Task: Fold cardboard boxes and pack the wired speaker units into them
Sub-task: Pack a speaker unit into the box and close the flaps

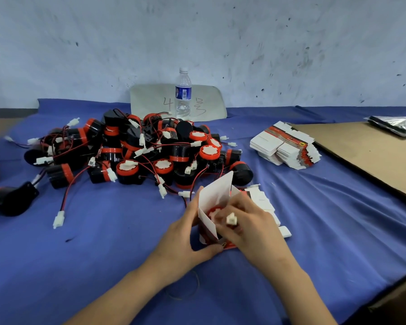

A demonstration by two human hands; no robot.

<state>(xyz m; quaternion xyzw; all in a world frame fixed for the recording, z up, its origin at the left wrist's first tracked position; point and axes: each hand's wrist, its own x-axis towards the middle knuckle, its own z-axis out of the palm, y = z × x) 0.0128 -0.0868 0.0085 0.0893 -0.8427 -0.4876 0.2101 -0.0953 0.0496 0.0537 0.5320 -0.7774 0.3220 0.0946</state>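
A small white and red cardboard box (214, 199) stands open on the blue cloth, its lid flap raised. A red and black speaker unit (214, 211) sits inside it. My left hand (188, 240) grips the box from the left side, thumb under its lower corner. My right hand (246, 224) is at the box's mouth, its fingers pinching the unit's white wire connector (231, 218). A big pile of black and red wired speaker units (136, 151) lies beyond the box. A stack of flat unfolded boxes (285, 146) lies at the right.
A water bottle (183, 95) stands at the back before a grey card. A few flat boxes (265, 202) lie just right of my hands. A brown cardboard sheet (366, 156) covers the right side. Loose units (10, 200) lie at the left.
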